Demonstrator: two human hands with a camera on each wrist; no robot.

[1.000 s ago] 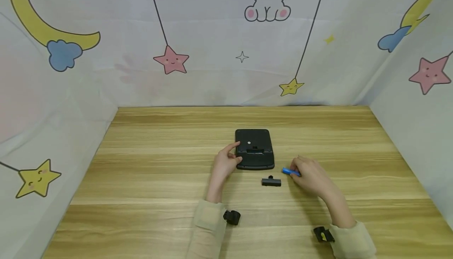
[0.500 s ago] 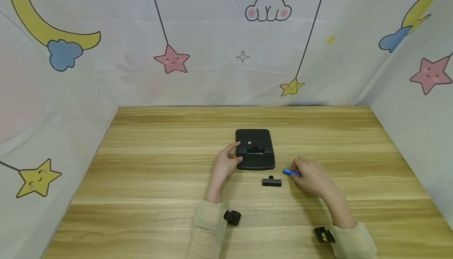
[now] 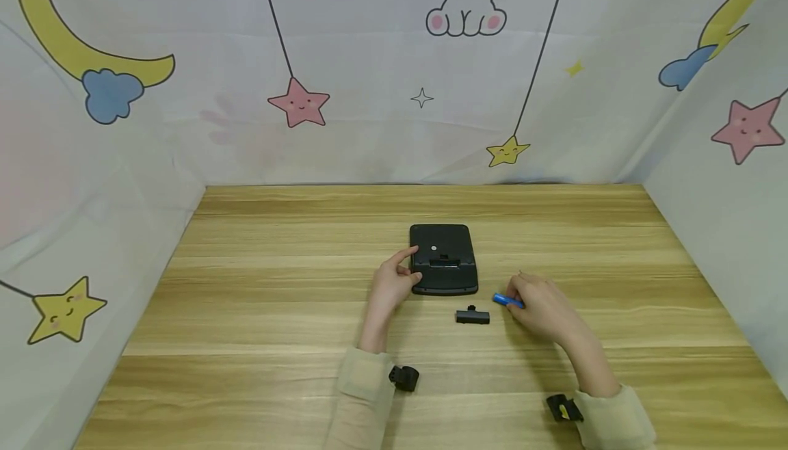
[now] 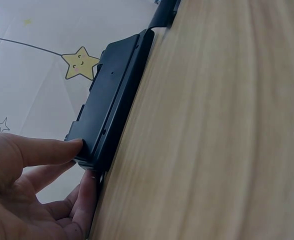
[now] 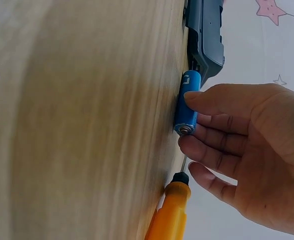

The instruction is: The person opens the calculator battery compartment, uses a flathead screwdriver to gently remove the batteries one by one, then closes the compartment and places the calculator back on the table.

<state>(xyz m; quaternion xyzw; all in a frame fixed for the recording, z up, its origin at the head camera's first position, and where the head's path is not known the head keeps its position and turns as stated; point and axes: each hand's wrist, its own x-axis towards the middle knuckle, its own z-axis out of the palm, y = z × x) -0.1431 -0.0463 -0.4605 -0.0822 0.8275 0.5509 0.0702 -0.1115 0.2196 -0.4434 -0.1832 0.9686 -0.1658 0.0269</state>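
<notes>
A black calculator [image 3: 442, 241] lies face down on the table, its small battery slot uncovered. My left hand [image 3: 392, 282] holds its left side; in the left wrist view the thumb [image 4: 62, 150] presses the back while other fingers rest at the edge. To the right, my right hand [image 3: 542, 305] pinches a blue battery [image 3: 505, 299] between thumb and fingers, close to the tabletop. The right wrist view shows the metal end of this battery [image 5: 186, 107] toward the camera. A dark battery cover [image 3: 473, 316] lies between the hands, in front of the calculator.
In the right wrist view, a screwdriver with an orange handle [image 5: 169, 215] lies beside the right hand; that hand mostly hides it from the head view. The wooden table [image 3: 277, 299] ends at a printed cloth backdrop [image 3: 369, 156] behind and at both sides.
</notes>
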